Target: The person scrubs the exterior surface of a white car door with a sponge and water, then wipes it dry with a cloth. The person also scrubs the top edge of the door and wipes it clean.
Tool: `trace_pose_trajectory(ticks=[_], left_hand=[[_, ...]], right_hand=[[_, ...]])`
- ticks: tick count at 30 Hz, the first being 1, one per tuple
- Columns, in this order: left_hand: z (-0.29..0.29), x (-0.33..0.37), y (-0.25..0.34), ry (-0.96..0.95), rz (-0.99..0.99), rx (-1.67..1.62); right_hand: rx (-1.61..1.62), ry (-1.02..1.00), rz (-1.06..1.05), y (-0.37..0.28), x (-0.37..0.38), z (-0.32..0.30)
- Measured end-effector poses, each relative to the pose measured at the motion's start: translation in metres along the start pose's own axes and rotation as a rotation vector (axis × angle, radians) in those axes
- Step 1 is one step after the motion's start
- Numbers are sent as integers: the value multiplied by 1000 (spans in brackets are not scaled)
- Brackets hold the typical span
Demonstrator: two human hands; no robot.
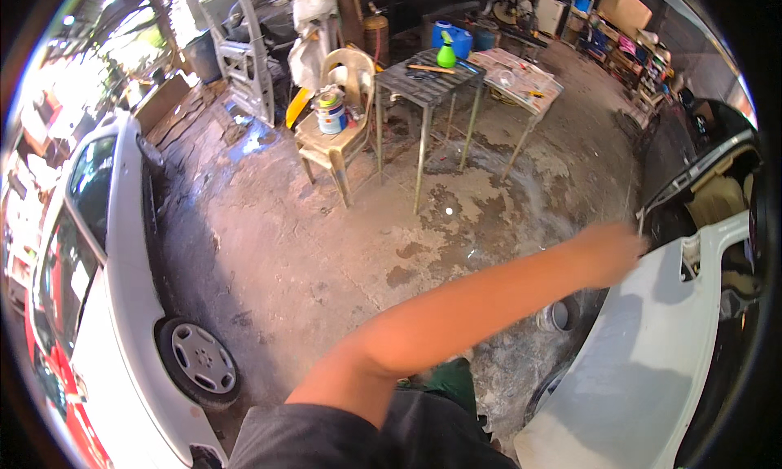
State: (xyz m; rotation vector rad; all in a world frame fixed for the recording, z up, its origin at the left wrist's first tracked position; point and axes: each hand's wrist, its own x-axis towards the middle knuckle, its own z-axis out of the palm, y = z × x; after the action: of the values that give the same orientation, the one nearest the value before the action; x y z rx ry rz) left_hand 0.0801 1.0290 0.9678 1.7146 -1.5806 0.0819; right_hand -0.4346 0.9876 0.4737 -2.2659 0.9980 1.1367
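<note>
My left arm reaches across my body to the right. My left hand [604,253], smeared by motion, is at the near edge of a white car body panel [635,347]; whether it touches the panel or holds anything I cannot make out. An opening with a pale fitting [690,256] is cut in that panel, close beyond the hand. Behind it, the car's dark doorway shows a tan seat [717,200]. My right hand is out of the picture.
A silver car [134,282] stands at left. Ahead are a plastic chair [332,147] bearing a paint can [331,115], a dark metal table [423,85] with a green spray bottle [446,54], and a low worn table [517,78]. A round container [554,316] lies beside the white panel.
</note>
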Motion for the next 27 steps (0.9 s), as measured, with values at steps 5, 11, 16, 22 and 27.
trace_pose_trajectory(ticks=[5,11,16,22,27], left_hand=[[25,-290,-110,32,-622,-221],[44,-586,-180,148,-1306,-311],[-16,-728,-159,236,-1747,-12],[-42,-826,-97,1025,-2450,-696],[-37,-808,-112,1316,-2518,-660]], right_hand=[[145,-79,-108,-94,25,-84],[262,228,-267,-234,129,-210],[766,-66,-188,-395,162,-315],[36,156,-49,-530,230,-375],[-179,0,-197,-682,248,-416]])
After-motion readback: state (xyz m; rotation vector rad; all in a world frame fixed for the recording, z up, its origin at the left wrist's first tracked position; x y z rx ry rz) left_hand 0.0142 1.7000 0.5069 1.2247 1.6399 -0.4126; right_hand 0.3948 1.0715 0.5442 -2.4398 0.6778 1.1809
